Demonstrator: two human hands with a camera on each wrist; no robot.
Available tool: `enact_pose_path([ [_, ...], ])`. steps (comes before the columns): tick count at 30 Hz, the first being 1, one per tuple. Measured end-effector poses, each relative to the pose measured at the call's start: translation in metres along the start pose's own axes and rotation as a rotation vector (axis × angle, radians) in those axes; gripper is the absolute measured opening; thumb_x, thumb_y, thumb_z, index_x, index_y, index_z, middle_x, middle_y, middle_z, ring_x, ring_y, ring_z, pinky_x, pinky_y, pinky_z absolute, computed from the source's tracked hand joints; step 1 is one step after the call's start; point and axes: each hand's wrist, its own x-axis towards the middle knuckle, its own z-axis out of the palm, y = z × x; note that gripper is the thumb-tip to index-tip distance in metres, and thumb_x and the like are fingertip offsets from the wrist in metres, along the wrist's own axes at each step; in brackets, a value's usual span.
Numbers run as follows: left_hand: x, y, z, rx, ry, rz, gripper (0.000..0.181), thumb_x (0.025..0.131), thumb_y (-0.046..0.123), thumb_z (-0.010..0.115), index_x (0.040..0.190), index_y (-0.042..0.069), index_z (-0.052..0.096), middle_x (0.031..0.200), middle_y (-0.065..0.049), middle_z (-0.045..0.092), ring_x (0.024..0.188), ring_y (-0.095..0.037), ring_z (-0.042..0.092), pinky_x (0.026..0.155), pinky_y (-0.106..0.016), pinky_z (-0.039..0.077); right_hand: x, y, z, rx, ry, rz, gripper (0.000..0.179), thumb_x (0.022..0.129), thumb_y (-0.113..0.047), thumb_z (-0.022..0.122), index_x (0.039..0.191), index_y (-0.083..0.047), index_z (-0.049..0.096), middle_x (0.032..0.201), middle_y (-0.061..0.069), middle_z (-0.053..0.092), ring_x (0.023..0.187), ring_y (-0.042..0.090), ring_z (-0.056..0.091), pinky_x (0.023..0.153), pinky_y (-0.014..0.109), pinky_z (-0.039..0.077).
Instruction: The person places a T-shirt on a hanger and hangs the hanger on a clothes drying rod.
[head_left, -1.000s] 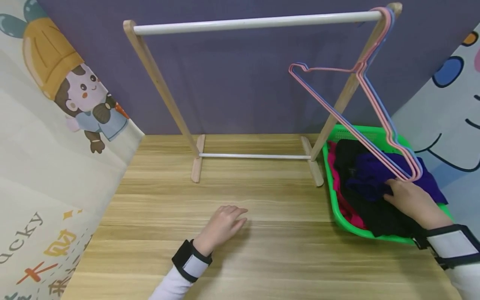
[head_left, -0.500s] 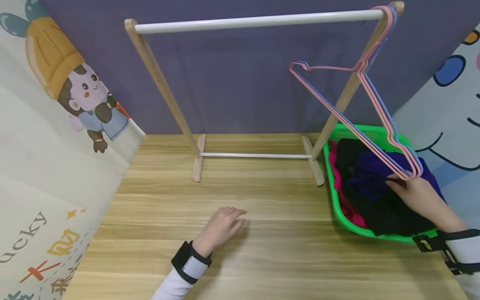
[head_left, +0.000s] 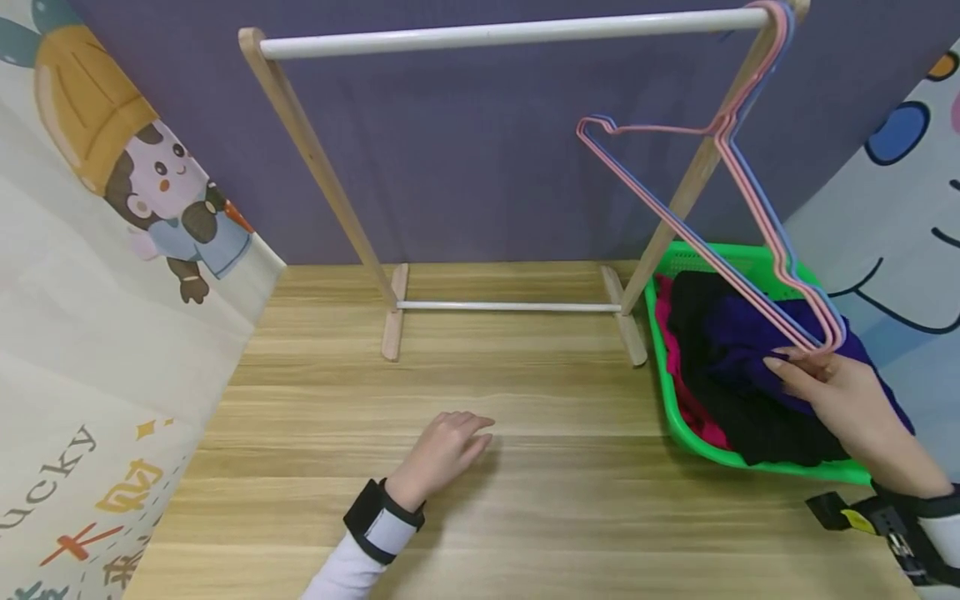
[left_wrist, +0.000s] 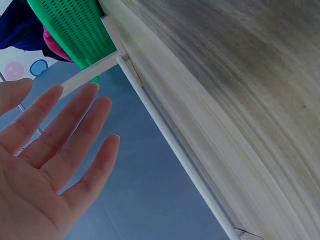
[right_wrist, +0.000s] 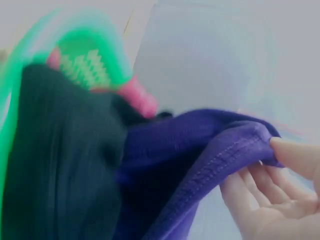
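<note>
My right hand (head_left: pixel 847 400) pinches the edge of a dark purple garment (right_wrist: pixel 170 165) between thumb and fingers. The right wrist view shows a stitched hem lifted in that pinch, while the rest of the cloth trails down into the green basket (head_left: pixel 671 400). Black cloth (head_left: pixel 780 429) and pink cloth (head_left: pixel 693 408) lie in the basket under and beside it. Pink and blue hangers (head_left: pixel 750 200) hang just above the right hand and overlap its fingertips in the head view. My left hand (head_left: pixel 442 454) hovers over the wooden surface, fingers relaxed, holding nothing.
A clothes rack with a white top rail (head_left: pixel 510 33) and wooden posts (head_left: pixel 318 158) stands against the purple-grey back wall (head_left: pixel 480 167). Its low white bar (head_left: pixel 510 307) runs close above the wooden surface (head_left: pixel 300 417). Printed walls close in both sides.
My right hand has risen slightly and drawn back to the right, lifting the purple garment's edge out of the pile. The left hand has stayed put.
</note>
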Motion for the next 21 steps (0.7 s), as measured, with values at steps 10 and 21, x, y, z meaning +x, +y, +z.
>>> enact_pose_path([
  [10, 0.011, 0.006, 0.001, -0.024, 0.023, 0.023, 0.017, 0.081, 0.015, 0.063, 0.097, 0.008, 0.066, 0.088, -0.002, 0.066, 0.08, -0.014, 0.061, 0.074, -0.029, 0.046, -0.053, -0.093, -0.005, 0.132, 0.007, -0.08, 0.018, 0.087, -0.029, 0.057, 0.102, -0.019, 0.06, 0.077, -0.029, 0.055, 0.069, -0.013, 0.049, 0.054, 0.011, 0.04],
  [21, 0.052, 0.035, 0.003, -0.107, 0.11, 0.11, 0.02, 0.082, 0.019, 0.062, 0.098, 0.008, 0.065, 0.093, -0.002, 0.066, 0.086, -0.013, 0.061, 0.078, -0.026, 0.046, -0.07, -0.15, 0.008, 0.16, 0.056, -0.31, 0.017, 0.086, -0.015, 0.057, 0.102, -0.008, 0.062, 0.083, -0.024, 0.058, 0.072, -0.009, 0.054, 0.059, 0.008, 0.041],
])
